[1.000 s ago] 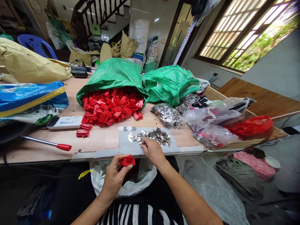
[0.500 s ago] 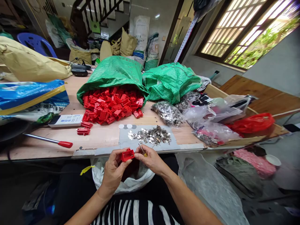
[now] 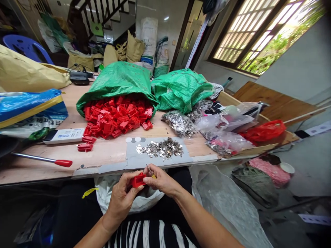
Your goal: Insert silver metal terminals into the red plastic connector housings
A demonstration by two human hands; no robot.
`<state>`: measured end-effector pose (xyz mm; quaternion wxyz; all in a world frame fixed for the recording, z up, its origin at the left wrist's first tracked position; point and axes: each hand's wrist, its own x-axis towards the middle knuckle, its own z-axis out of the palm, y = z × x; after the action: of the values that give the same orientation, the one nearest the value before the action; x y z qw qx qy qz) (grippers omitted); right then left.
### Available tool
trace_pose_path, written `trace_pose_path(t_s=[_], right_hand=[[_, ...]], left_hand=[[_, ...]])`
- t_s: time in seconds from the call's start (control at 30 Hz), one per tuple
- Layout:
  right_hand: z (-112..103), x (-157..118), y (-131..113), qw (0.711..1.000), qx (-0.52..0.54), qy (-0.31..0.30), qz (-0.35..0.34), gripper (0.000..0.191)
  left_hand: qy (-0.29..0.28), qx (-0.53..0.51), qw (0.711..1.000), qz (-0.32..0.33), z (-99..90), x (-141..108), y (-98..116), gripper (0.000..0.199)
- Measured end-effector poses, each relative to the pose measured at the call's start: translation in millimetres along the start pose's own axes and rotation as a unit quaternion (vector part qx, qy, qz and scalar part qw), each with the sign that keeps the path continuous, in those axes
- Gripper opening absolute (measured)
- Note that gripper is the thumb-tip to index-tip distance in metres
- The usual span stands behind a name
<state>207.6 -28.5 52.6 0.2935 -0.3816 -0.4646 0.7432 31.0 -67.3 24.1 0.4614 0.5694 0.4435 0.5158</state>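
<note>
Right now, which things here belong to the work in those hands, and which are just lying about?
In use: left hand, red plastic part, right hand, thin metal pick, silver pieces on grey sheet, red parts from green sack.
Lying about: red-handled screwdriver, white remote, red plastic bag.

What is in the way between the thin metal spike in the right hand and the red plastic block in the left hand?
Nothing visible stands in the way. The thin metal spike, pinched in the right hand, sits close beside the red plastic block, held in the left hand.
</note>
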Motion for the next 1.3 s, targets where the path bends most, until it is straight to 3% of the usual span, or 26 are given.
trace_pose_path(t_s=[0.23,0.4,0.5,0.6,0.67,0.73,0.8,0.87,1.03,1.3], right_hand=[[-4.4,-5.8,10.0,0.997,0.071,-0.016,0.012,0.045],[-5.6,-5.7,19.9,0.988,0.142,-0.032,0.049,0.047],[-9.5,-4.7,16.8,0.995,0.09,-0.032,0.04,0.047],[-20.2,-2.0,2.1,0.996,-0.085,0.021,-0.014,0.037],[-31.1,1.7,-10.0,0.951,-0.27,0.133,-0.076,0.02],[-43.4,6.7,-19.6,0.855,-0.447,0.237,-0.112,0.009],[-54.1,12.3,-25.1,0.774,-0.558,0.277,-0.11,0.01],[-61.2,17.7,-27.2,0.737,-0.61,0.276,-0.096,0.008],[-62.1,27.4,-29.8,0.714,-0.647,0.258,-0.068,0.005],[-64.4,30.7,-31.7,0.722,-0.637,0.258,-0.079,0.004]], left_hand=[[0.034,-0.057,0.998,-0.018,9.3,-3.7,11.0,0.024],[0.04,-0.081,0.996,-0.003,12.6,-9.1,7.1,0.025],[0.045,-0.085,0.995,-0.013,12.2,-7.6,2.1,0.026],[0.031,-0.123,0.99,-0.055,8.7,0.0,-1.2,0.027],[0.038,-0.149,0.984,-0.086,5.4,6.0,-3.0,0.028],[0.058,-0.167,0.978,-0.113,2.7,10.5,-4.3,0.031],[0.067,-0.193,0.969,-0.138,1.1,12.9,-4.5,0.034],[0.072,-0.23,0.957,-0.162,0.7,13.7,-3.1,0.035],[0.081,-0.287,0.935,-0.193,0.4,14.4,2.0,0.036],[0.085,-0.28,0.934,-0.205,0.8,16.9,4.6,0.038]])
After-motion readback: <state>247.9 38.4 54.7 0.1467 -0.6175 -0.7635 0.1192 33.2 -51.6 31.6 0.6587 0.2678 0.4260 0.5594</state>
